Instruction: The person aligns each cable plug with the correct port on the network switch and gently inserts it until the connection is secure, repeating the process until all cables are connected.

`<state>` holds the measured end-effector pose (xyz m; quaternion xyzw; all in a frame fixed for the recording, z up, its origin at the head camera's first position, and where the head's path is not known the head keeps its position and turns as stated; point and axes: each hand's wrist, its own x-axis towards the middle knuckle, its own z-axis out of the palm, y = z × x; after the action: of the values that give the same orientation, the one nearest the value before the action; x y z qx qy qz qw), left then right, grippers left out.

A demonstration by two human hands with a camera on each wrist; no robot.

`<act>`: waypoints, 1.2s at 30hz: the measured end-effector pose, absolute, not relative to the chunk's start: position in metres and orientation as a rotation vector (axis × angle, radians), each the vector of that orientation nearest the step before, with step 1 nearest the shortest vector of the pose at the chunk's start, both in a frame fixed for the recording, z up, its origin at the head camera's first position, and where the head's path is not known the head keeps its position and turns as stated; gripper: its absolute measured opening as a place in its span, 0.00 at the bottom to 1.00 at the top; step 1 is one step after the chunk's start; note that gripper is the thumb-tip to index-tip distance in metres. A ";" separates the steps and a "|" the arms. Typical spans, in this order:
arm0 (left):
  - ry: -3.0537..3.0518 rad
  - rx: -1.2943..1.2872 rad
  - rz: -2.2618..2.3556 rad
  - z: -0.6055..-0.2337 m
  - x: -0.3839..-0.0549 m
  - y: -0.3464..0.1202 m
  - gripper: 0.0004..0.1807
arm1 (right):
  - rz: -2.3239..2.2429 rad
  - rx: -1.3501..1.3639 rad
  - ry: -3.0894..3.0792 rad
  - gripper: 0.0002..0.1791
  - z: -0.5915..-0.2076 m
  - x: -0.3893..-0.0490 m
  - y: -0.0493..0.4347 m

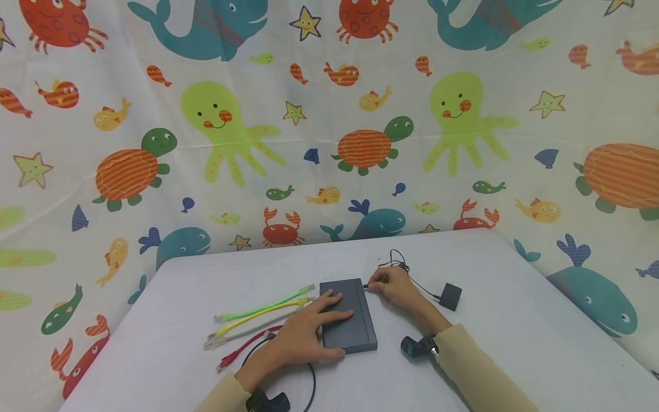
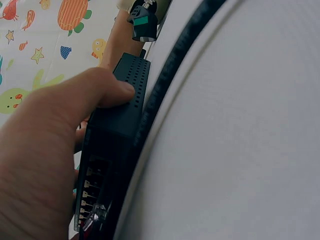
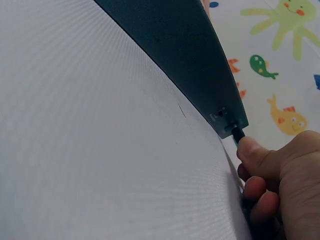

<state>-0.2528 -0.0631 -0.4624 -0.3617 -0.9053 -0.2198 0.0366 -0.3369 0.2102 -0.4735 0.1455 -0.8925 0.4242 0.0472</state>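
Observation:
A dark grey network switch (image 1: 355,332) lies flat on the white table. My left hand (image 1: 301,337) rests across its left part, fingers spread and mostly straight on top. The thumb touches the vented near side in the left wrist view. A row of ports (image 2: 89,185) faces left there, with a clear cable connector (image 2: 98,212) close by. My right hand (image 1: 399,290) pinches a black power plug (image 3: 238,134) at the jack in the switch's right side, near the far corner. How deep the plug sits cannot be told. Its cord runs behind the hand.
Left of the switch lie green (image 1: 268,308), yellow (image 1: 257,314), grey (image 1: 247,333) and red (image 1: 242,350) network cables. A black cable (image 1: 313,380) passes under the left forearm. The black power adapter (image 1: 450,297) is at the right. A sea-animal cloth (image 1: 309,137) hangs behind the table.

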 end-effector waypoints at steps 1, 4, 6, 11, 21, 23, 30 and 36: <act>-2.779 -1.111 -0.672 -0.463 -0.253 -0.063 0.36 | 1.292 0.437 -2.727 0.05 -0.474 -0.337 0.210; -2.783 -1.109 -0.678 -0.464 -0.253 -0.063 0.36 | 1.299 0.438 -2.723 0.04 -0.474 -0.338 0.210; -2.784 -1.110 -0.681 -0.464 -0.254 -0.064 0.36 | 1.305 0.442 -2.723 0.03 -0.474 -0.338 0.210; -2.778 -1.113 -0.682 -0.464 -0.254 -0.064 0.36 | 1.304 0.461 -2.722 0.03 -0.473 -0.336 0.210; -2.775 -1.109 -0.674 -0.464 -0.253 -0.063 0.36 | 1.330 0.472 -2.711 0.02 -0.472 -0.334 0.210; -2.775 -1.113 -0.673 -0.464 -0.253 -0.063 0.36 | 1.335 0.458 -2.717 0.02 -0.473 -0.335 0.210; -2.766 -1.120 -0.665 -0.463 -0.253 -0.062 0.36 | 1.313 0.436 -2.726 0.03 -0.475 -0.337 0.211; -2.773 -1.114 -0.662 -0.464 -0.253 -0.062 0.36 | 1.290 0.425 -2.729 0.03 -0.474 -0.336 0.210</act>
<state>-0.2535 -0.0621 -0.4639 -0.3637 -0.9052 -0.2162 0.0402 -0.3363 0.2104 -0.4741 0.1392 -0.8943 0.4228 0.0467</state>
